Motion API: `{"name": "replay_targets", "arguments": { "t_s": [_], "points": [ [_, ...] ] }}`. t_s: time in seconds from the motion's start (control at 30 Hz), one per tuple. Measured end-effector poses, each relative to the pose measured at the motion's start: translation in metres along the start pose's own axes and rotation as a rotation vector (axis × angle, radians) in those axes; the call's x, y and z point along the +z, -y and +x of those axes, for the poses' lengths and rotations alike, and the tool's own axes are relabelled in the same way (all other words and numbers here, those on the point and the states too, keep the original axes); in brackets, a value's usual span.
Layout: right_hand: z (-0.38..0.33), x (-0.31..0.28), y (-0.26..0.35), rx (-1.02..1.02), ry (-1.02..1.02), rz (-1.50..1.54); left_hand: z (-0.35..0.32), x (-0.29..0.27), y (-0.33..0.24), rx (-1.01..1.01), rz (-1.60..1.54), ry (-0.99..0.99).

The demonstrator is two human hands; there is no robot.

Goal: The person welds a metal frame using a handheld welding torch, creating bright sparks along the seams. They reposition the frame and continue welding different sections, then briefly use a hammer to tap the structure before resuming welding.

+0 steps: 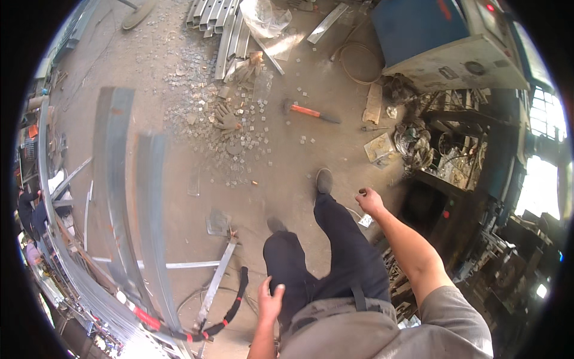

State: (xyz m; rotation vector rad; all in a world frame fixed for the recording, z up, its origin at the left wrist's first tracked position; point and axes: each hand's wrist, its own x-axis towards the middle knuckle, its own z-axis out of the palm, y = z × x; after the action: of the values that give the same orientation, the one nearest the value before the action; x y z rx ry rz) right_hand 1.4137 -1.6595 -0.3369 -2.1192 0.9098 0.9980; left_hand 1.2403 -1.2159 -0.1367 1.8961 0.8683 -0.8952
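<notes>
My right hand (371,201) hangs out to the right of my leg with its fingers curled closed; whatever may be in them is hidden or too small to name. My left hand (270,302) is low beside my left thigh, thumb and fingers apart, holding nothing. Ahead of my feet a hammer (314,113) with an orange and black handle lies on the floor. Left of it a grey work glove (226,118) rests among scattered small metal squares (254,140). Neither hand touches any of these.
Long steel profiles (113,161) rise on my left, near a black cable with red tape (229,314) and a thin metal stand (216,280). Square tubes (230,45) lie ahead. A blue cabinet (421,33) and cluttered machinery (460,149) line the right. A power strip (365,221) is near my right hand.
</notes>
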Motion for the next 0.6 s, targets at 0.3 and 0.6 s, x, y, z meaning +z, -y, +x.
{"name": "replay_targets", "arguments": {
  "t_s": [0.3,0.6],
  "points": [
    [0.295,0.081,0.146,-0.353,-0.191,-0.140,0.185,0.057,-0.174,0.499,0.794,-0.057],
    [0.474,0.136,0.177,-0.415,-0.337,-0.474,0.250,0.026,-0.206,0.572,0.725,-0.181]
  ]
}}
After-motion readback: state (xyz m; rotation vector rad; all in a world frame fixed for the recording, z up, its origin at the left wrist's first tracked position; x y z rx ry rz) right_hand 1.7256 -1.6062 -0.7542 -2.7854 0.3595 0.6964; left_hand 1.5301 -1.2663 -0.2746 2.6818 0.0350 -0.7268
